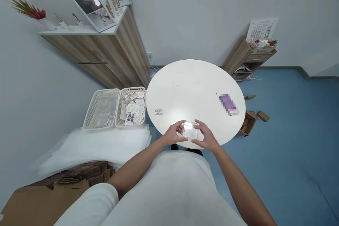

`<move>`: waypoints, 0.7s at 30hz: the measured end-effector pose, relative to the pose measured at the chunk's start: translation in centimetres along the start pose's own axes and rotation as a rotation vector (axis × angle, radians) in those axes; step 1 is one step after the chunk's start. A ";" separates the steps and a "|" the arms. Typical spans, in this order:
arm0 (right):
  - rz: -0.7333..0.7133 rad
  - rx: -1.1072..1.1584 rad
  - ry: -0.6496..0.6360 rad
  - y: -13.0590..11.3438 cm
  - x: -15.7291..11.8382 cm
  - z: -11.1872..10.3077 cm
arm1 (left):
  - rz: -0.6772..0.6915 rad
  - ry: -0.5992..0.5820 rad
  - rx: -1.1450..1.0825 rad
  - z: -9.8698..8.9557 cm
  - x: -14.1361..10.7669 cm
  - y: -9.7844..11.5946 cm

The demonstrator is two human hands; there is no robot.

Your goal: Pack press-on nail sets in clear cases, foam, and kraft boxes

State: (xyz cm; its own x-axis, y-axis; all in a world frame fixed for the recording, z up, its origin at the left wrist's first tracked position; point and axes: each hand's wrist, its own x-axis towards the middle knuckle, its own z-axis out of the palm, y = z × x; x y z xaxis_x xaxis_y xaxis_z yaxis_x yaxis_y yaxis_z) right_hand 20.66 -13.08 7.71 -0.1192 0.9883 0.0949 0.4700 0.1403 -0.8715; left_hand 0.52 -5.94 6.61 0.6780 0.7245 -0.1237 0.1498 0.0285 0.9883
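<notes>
A small clear plastic box [190, 130] with rounded corners is between my hands, over the near edge of the white round table [190, 81]. My left hand [174, 133] grips its left side, fingers curled and thumb along the near corner. On the right side, my right hand [206, 137] holds it with the index finger at the far corner and the thumb near the front. Light reflects off the box, so I cannot tell whether anything is inside. To the left on the table lies a small card with pinkish ovals [159, 112].
A blurred purple object [228, 104] lies at the table's right. Left of the table stand a white basket of cards [144, 113] and another basket of clear boxes [88, 116]. White sheets [92, 144] lie below them. An open cardboard box [251, 123] sits on the floor at right.
</notes>
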 end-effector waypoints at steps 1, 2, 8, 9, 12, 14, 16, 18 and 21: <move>0.001 0.003 0.006 0.1 0.0 0.1 | 0.008 -0.004 0.011 0.0 0.0 0.0; 0.004 0.010 0.012 0.3 0.0 0.1 | 0.014 -0.005 0.018 0.1 0.1 0.0; 0.025 0.014 0.031 1.2 0.2 -1.1 | 0.005 -0.007 -0.037 1.0 1.2 0.4; 0.024 0.013 0.037 1.4 0.3 -1.4 | -0.001 -0.002 -0.057 1.2 1.5 0.5; 0.022 0.013 0.052 2.0 0.6 -2.1 | -0.011 0.018 -0.107 1.8 2.3 0.6; 0.029 0.040 0.061 2.5 0.9 -2.4 | -0.011 0.021 -0.124 2.0 2.8 0.6; 0.042 0.117 0.069 2.8 1.2 -2.7 | -0.011 0.024 -0.124 2.2 3.2 0.4; 0.056 0.193 0.064 3.1 1.8 -3.1 | -0.020 0.041 -0.135 2.4 3.6 0.3; 0.093 0.262 0.021 3.6 2.7 -3.9 | -0.068 0.048 -0.202 2.8 4.1 -0.1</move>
State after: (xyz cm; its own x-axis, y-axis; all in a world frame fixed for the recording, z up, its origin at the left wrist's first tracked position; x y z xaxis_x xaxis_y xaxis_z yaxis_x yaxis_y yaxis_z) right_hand 25.44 -9.64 6.72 -0.0671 0.9976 0.0165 0.2355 0.0319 -0.9714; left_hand 5.25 -4.89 5.78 0.6354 0.7481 -0.1914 0.0436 0.2127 0.9761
